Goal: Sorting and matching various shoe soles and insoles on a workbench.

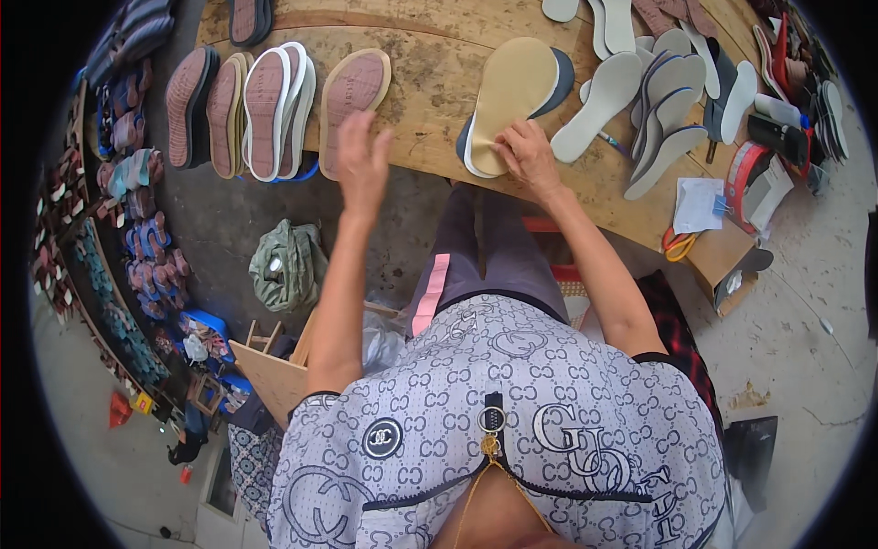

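Pinching the near end of the tan sole [514, 78] with the right hand [529, 157], apparently pressing thumb and fingertips together on its rim. Resting that sole on a white sole [470, 151] and a blue sole [564, 82] near the front edge of the table [439, 73], so probably risking a skewed stack through tugging one layer sideways. Holding the left hand [364, 165] over the near end of the pink sole [357, 82], spreading its fingers loosely, pinching nothing visible; being unable to tell any touch from this angle. Possibly risking a drop to the floor there through brushing that sole, seemingly jutting past the table edge. Seeing white-rimmed soles [265, 105] farther left, likewise jutting out, probably tipping under a careless knock. Noting grey soles [672, 110] overlapping to the right, perhaps sliding apart through a bump. Finding dark soles [249, 20] at the far left, probably risking little out there.
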### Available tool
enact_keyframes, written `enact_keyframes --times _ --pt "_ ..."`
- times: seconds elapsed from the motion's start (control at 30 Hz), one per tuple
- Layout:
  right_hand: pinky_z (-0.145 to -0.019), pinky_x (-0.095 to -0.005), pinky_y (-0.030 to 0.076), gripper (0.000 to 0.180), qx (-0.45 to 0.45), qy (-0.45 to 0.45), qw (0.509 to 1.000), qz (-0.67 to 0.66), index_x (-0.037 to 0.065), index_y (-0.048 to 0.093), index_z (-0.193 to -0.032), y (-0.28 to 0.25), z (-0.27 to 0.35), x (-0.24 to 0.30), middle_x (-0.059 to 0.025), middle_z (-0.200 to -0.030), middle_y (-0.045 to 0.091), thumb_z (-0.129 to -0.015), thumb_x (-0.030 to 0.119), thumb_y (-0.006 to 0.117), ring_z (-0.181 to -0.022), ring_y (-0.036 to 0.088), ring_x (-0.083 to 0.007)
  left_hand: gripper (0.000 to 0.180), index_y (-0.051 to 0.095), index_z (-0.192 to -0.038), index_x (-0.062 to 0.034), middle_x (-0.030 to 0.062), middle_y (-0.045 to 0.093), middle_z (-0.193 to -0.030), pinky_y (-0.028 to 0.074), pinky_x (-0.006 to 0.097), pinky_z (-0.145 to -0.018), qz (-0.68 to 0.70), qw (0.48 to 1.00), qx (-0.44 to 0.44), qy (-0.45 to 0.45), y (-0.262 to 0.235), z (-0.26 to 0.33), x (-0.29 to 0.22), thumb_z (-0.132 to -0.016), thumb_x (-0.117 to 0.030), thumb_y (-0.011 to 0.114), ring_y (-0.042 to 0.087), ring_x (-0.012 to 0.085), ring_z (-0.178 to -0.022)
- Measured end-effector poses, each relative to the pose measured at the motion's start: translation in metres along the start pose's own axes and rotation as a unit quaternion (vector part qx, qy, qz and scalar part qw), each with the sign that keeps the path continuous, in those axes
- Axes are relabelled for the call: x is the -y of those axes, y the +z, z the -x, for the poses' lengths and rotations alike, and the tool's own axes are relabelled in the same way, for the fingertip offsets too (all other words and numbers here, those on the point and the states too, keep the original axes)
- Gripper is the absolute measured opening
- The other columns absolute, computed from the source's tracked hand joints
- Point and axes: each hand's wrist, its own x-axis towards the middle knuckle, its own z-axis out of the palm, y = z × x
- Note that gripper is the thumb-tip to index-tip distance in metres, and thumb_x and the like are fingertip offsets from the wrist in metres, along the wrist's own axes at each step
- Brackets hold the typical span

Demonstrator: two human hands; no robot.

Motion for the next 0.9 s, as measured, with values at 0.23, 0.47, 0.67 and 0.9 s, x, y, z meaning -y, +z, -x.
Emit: enact_keyframes --times 0.23,0.47,0.67,0.9 --pt "-0.075 -0.0413 0.043 0.008 -0.056 0.11 0.984 -0.131 0.005 0.06 -0.085 -0.027 -0.011 0.02 -0.0107 -0.085 0.054 -0.081 0.012 0.064 -0.085 0.053 -0.0306 0.069 0.052 -0.126 0.0021 0.0167 0.062 -0.117 0.05 0.039 -0.092 0.607 0.598 0.199 -0.484 0.05 0.056 -0.079 -0.096 -0.059 0.041 0.061 0.0272 -0.106" --pt "-0.082 -0.0446 0.04 0.026 -0.228 0.115 0.964 0.067 0.004 0.059 -0.1 -0.065 -0.009 0.036 -0.0136 -0.098 0.055 -0.081 0.021 0.067 -0.095 0.052 -0.0333 0.092 0.036 -0.139 0.0003 0.0193 0.052 -0.133 0.049 0.054 -0.095 0.751 0.36 0.263 -0.488 0.076 0.022 -0.09 -0.085 -0.073 0.042 0.055 0.032 -0.119" --pt "-0.09 -0.0472 0.043 0.064 -0.147 0.354 0.905 0.186 0.002 0.041 -0.129 -0.079 -0.019 -0.025 -0.0198 -0.118 0.048 -0.078 0.028 0.069 -0.109 0.051 -0.0397 0.033 0.051 -0.126 -0.0033 0.011 0.063 -0.113 0.061 0.039 -0.075 0.568 0.565 0.299 -0.519 0.079 0.037 -0.087 -0.097 -0.019 0.054 0.066 0.0218 -0.096" --pt "-0.083 -0.0343 0.048 0.036 -0.17 0.241 0.934 -0.201 -0.004 0.05 -0.122 -0.115 0.014 -0.03 -0.0164 -0.097 0.066 -0.088 0.01 0.052 -0.09 0.064 -0.0266 0.031 0.054 -0.122 -0.0013 0.011 0.064 -0.11 0.061 0.037 -0.074 0.555 0.529 0.295 -0.571 0.057 0.053 -0.087 -0.097 -0.019 0.055 0.066 0.0215 -0.095"
